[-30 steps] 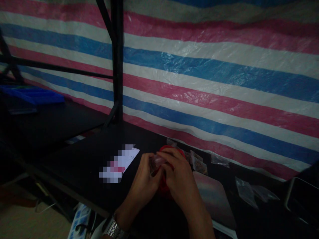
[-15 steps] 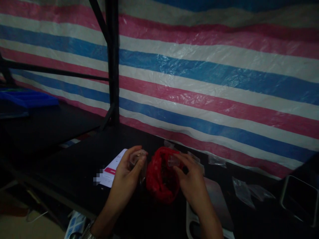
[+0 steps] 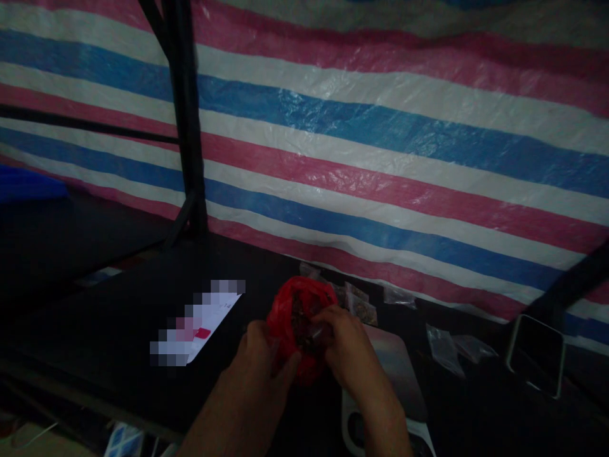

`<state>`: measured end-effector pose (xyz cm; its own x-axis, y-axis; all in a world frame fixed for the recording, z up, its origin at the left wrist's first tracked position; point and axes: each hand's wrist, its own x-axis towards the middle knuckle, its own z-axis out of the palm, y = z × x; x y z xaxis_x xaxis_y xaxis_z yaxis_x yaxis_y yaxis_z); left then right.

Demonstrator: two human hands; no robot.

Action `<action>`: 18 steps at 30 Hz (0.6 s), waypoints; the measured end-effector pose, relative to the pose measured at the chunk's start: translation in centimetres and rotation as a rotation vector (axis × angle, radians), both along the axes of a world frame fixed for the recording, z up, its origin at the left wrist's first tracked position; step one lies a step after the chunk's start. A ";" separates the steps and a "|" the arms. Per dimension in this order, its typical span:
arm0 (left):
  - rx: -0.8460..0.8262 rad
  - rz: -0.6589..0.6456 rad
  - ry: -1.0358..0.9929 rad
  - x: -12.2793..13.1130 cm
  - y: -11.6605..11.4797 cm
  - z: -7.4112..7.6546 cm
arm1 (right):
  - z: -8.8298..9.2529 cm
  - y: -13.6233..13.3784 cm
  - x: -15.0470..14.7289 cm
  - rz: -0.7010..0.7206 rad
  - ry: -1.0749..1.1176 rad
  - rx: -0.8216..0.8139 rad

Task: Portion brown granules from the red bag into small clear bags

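While both hands grip it, left hand (image 3: 261, 355) pinching its side, right hand (image 3: 345, 346) at the mouth, red bag (image 3: 290, 317) looks thin, soft, crinkly, light; best held by rim.

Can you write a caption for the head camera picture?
Two hands, left and right, work at a red plastic bag on a dark table.

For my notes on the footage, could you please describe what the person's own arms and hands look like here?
Both forearms are bare, with no sleeves in view. The left hand and right hand wear no gloves, and no rings show in the dim light. No watch or band shows on either wrist.
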<state>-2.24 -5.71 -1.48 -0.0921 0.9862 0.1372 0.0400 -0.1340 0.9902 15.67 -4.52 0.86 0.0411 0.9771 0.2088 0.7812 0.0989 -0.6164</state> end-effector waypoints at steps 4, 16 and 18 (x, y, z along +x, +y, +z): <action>-0.084 -0.056 0.059 1.9 0.8 -1.4 | -0.1 -0.4 -0.2 0.031 0.040 -0.032; -0.258 -0.069 -0.098 -0.4 2.7 0.8 | -1.4 0.2 -1.2 0.025 0.236 -0.116; -0.255 -0.084 -0.104 -0.6 2.8 0.9 | -1.3 0.3 -1.3 0.032 0.277 -0.114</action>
